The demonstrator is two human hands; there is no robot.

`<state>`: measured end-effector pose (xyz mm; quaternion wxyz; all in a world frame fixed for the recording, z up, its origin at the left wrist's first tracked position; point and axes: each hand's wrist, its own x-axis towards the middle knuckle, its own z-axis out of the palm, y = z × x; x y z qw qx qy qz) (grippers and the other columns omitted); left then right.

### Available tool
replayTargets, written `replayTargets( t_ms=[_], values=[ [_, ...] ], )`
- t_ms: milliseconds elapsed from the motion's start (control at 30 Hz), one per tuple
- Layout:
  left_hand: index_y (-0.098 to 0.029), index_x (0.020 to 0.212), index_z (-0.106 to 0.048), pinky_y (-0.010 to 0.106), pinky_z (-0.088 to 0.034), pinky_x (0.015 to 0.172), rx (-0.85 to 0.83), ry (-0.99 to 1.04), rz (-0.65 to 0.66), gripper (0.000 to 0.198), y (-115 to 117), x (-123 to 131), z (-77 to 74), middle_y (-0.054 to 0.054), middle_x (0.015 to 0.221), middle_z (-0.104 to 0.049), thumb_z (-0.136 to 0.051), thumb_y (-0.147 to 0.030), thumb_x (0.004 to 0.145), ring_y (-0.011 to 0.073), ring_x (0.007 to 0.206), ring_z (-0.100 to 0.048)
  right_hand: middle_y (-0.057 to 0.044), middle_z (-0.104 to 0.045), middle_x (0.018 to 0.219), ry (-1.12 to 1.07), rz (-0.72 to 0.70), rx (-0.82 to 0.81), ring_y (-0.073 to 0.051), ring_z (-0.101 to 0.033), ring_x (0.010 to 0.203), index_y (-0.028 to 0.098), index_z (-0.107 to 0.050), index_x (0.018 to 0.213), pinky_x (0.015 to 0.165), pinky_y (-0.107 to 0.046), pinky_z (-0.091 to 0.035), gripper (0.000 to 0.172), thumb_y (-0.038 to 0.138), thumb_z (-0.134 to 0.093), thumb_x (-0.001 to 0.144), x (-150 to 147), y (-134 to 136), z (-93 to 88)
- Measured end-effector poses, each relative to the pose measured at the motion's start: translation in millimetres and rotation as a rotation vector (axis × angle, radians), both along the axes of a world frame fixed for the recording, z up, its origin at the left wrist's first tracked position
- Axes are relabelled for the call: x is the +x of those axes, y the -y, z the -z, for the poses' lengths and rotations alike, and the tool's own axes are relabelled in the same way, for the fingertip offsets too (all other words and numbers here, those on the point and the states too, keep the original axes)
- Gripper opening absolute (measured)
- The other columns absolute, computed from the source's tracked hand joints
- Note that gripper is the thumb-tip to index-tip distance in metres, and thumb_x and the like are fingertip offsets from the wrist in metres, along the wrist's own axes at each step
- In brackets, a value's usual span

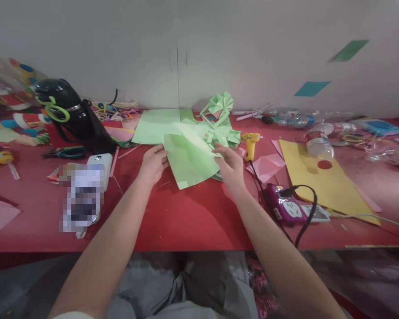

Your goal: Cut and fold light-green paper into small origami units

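A light green paper sheet [191, 161] is raised and bent between my two hands, in the middle of the red table. My left hand [154, 164] closes on its left edge, the fingertips partly hidden behind the paper. At the right, my right hand [231, 167] pinches the sheet's edge between thumb and fingers. Part of the sheet curls up and looks blurred. Behind it lie more flat green paper [156, 126] and several folded green paper pieces, one shaped like a pleated rosette [221, 104].
A yellow glue gun [251, 141] and pink paper [266, 167] lie right of my hands. Further right are a purple power strip [284, 206] with cables, yellow paper [322, 186] and plastic bottles [319, 144]. On the left are phones [99, 170] and a black bottle-like object [76, 115].
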<state>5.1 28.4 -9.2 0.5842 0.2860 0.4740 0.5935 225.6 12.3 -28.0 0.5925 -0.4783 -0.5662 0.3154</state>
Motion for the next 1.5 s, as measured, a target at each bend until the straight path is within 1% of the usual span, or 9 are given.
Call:
replayTargets(
  t_ms=[67,167,333,467,600,700,767,1000,1500],
  values=[
    [-0.015,0.094,-0.063,0.034,-0.058,0.078,-0.041,0.064,-0.006,0.011,-3.0,-0.6,2.2,0.010,0.096,-0.074,-0.059,-0.021,0.085,0.0209,0.085,-0.072,-0.010,-0.060,0.138,0.160,-0.098,0.029,-0.027,-0.054,0.131,0.023,-0.069,0.093,0.100,-0.044,-0.049,0.026,0.016,-0.055,0.071,-3.6,4.4,0.3],
    [-0.015,0.094,-0.065,0.036,-0.058,0.079,-0.033,0.074,0.005,0.027,-6.2,-2.4,8.4,0.013,0.103,-0.073,-0.067,-0.039,0.082,0.0248,0.090,-0.071,-0.011,-0.054,0.144,0.376,-0.252,0.070,-0.030,-0.051,0.134,0.023,-0.072,0.098,0.105,-0.048,-0.046,0.034,0.012,-0.058,0.068,-7.5,8.3,1.3],
    [-0.011,0.100,-0.066,0.036,-0.055,0.078,0.071,-0.215,-0.010,0.040,-5.3,-1.0,16.4,0.012,0.095,-0.074,-0.076,-0.009,0.061,0.0254,0.086,-0.071,-0.009,-0.045,0.153,0.470,-0.495,0.031,-0.032,-0.031,0.149,0.025,-0.074,0.104,0.120,-0.052,-0.028,0.035,0.024,-0.076,0.069,-8.1,14.3,-5.2],
    [-0.011,0.105,-0.065,0.038,-0.055,0.082,0.095,-0.193,0.023,0.045,0.7,-3.8,6.3,0.011,0.096,-0.074,-0.072,-0.007,0.061,0.0252,0.086,-0.071,-0.004,-0.036,0.160,0.183,-0.504,-0.065,-0.029,-0.027,0.151,0.033,-0.065,0.124,0.121,-0.050,-0.026,0.058,0.049,-0.080,0.071,-5.7,14.8,-10.6],
    [-0.012,0.113,-0.062,0.039,-0.056,0.084,0.111,-0.091,0.205,0.053,12.8,-2.9,-7.4,0.012,0.103,-0.074,-0.075,-0.008,0.062,0.0250,0.089,-0.072,-0.006,-0.042,0.156,-0.218,-0.322,-0.294,-0.029,-0.043,0.142,0.034,-0.051,0.137,0.112,-0.050,-0.043,0.068,0.060,-0.070,0.078,-5.5,10.5,-10.7],
    [-0.014,0.119,-0.061,0.040,-0.056,0.085,0.132,-0.032,0.414,0.056,22.3,4.1,-11.2,0.012,0.111,-0.073,-0.076,-0.010,0.064,0.0261,0.094,-0.071,-0.011,-0.062,0.136,-0.348,-0.326,-0.469,-0.032,-0.065,0.117,0.027,-0.058,0.127,0.096,-0.051,-0.056,0.060,0.053,-0.075,0.075,-5.4,9.1,-12.6],
    [-0.014,0.120,-0.062,0.042,-0.056,0.087,0.144,-0.033,0.467,0.056,25.3,8.9,-9.5,0.012,0.111,-0.073,-0.077,-0.013,0.066,0.0274,0.097,-0.071,-0.012,-0.071,0.121,-0.363,-0.326,-0.520,-0.031,-0.071,0.101,0.024,-0.061,0.116,0.088,-0.050,-0.059,0.054,0.042,-0.081,0.070,-4.7,9.3,-14.1],
    [-0.013,0.102,-0.071,0.040,-0.055,0.090,0.215,-0.284,0.149,0.037,16.4,7.3,3.2,0.010,0.096,-0.077,-0.081,-0.027,0.069,0.0241,0.090,-0.072,-0.009,-0.074,0.113,-0.278,-0.285,-0.482,-0.029,-0.072,0.092,0.024,-0.060,0.112,0.081,-0.048,-0.060,0.057,0.031,-0.085,0.061,-5.6,10.2,-12.2],
    [-0.013,0.081,-0.072,0.033,-0.056,0.070,0.197,-0.336,0.040,0.033,20.9,4.2,-9.8,0.008,0.077,-0.074,-0.085,-0.039,0.065,0.0216,0.074,-0.069,-0.009,-0.073,0.115,-0.221,-0.326,-0.469,-0.032,-0.072,0.100,0.026,-0.060,0.116,0.085,-0.051,-0.060,0.061,0.033,-0.087,0.062,-7.9,16.6,-21.4]
  ],
)
